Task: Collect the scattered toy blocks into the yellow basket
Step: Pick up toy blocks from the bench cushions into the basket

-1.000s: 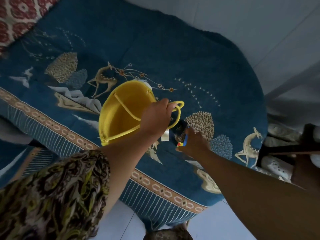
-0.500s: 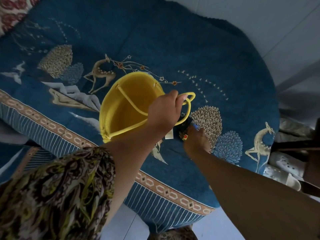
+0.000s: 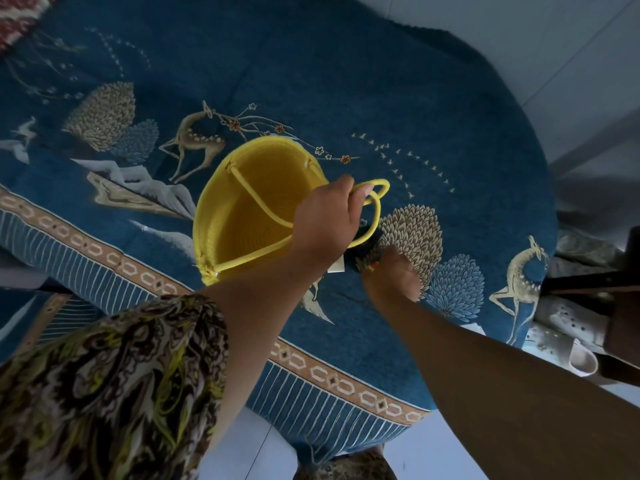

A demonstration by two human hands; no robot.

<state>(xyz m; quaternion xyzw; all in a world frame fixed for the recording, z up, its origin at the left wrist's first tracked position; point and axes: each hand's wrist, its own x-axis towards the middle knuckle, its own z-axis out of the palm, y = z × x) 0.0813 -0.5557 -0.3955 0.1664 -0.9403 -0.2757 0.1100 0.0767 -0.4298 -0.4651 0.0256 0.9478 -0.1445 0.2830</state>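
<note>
Blue deer-patterned blanket: left hand grips yellow woven basket handles; beside it, right hand has closed on small toy blocks.

Dim room; blue deer-print blanket; pale tiled floor.

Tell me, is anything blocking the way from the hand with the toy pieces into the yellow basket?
Partly. The left hand gripping the handles sits between the right hand and the yellow basket opening. The opening itself looks clear.
</note>
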